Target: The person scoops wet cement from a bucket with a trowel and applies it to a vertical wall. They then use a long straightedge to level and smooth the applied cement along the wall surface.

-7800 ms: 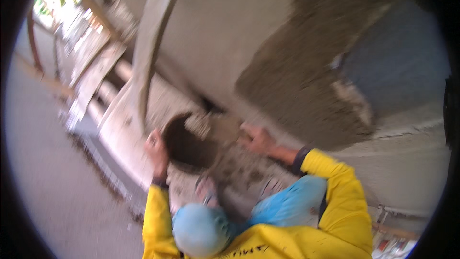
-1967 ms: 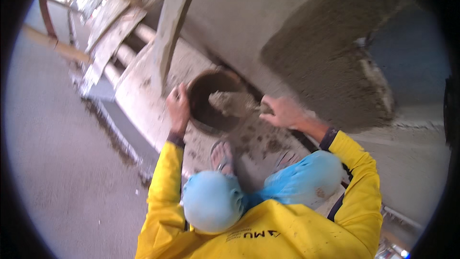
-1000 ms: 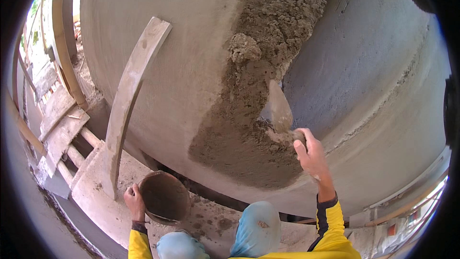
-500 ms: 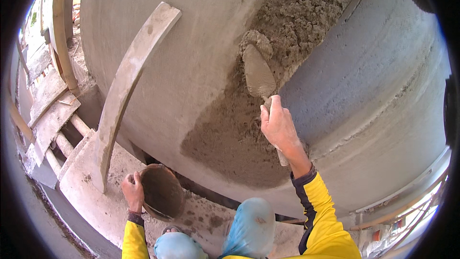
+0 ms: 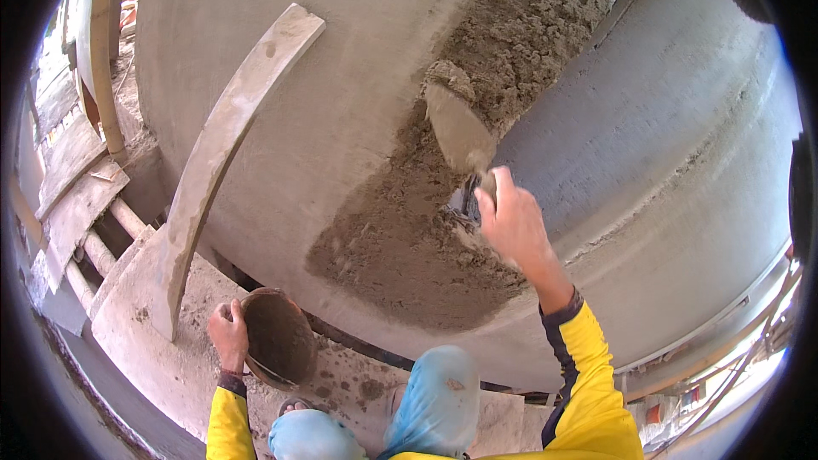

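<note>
My right hand is closed round the handle of a pointed trowel. The blade lies close against the wall, its tip at a lump of wet mortar. Around it spreads a dark mortar patch, smoother low down and rough toward the top. Down at the left, my left hand grips the rim of a round, dark bucket. The bucket is tilted, and its inside looks mostly dark; I cannot tell how much it holds.
A long, mortar-smeared board leans on the curved grey wall, left of the patch. Beneath me is a dusty, splattered ledge. Bamboo poles and loose planks stand and lie at far left. My knees are near the wall.
My right hand has shifted slightly right, and the trowel blade tilts further left. The mortar lump at its tip looks smaller and more spread. My left hand stays on the bucket.
</note>
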Tool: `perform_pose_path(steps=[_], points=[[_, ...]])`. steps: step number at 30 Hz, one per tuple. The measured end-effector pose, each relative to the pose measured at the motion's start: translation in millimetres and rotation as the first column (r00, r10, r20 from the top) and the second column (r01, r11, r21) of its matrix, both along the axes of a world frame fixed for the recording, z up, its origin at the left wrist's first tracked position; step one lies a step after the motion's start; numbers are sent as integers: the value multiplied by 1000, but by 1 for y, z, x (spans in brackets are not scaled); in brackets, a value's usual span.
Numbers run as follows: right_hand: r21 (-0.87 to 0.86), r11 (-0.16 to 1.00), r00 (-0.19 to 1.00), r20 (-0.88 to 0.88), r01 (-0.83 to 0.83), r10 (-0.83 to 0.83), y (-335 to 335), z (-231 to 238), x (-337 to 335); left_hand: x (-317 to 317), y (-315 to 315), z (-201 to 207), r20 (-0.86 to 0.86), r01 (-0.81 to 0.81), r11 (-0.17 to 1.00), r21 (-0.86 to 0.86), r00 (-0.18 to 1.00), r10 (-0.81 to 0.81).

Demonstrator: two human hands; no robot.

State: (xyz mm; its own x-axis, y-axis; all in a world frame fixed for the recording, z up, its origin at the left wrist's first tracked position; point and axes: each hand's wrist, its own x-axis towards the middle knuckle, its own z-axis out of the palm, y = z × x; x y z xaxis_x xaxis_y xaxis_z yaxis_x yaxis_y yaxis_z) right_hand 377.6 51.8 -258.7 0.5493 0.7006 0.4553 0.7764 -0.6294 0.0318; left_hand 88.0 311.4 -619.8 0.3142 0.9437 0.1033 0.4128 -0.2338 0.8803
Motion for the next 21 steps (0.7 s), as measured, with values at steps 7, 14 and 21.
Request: perform_pose_path(steps=[7, 14, 21], points=[[38, 999, 995, -96, 18, -14, 29, -1, 25, 3, -2, 2, -18, 16, 999, 31, 1000, -16], [-232, 948, 976, 76, 218, -206, 30, -10, 17, -3, -2, 2, 0, 17, 999, 30, 1000, -17], [-483, 808, 878, 472, 336, -83, 8, 41, 20, -8, -3, 0, 55, -8, 1000, 28, 998, 7]])
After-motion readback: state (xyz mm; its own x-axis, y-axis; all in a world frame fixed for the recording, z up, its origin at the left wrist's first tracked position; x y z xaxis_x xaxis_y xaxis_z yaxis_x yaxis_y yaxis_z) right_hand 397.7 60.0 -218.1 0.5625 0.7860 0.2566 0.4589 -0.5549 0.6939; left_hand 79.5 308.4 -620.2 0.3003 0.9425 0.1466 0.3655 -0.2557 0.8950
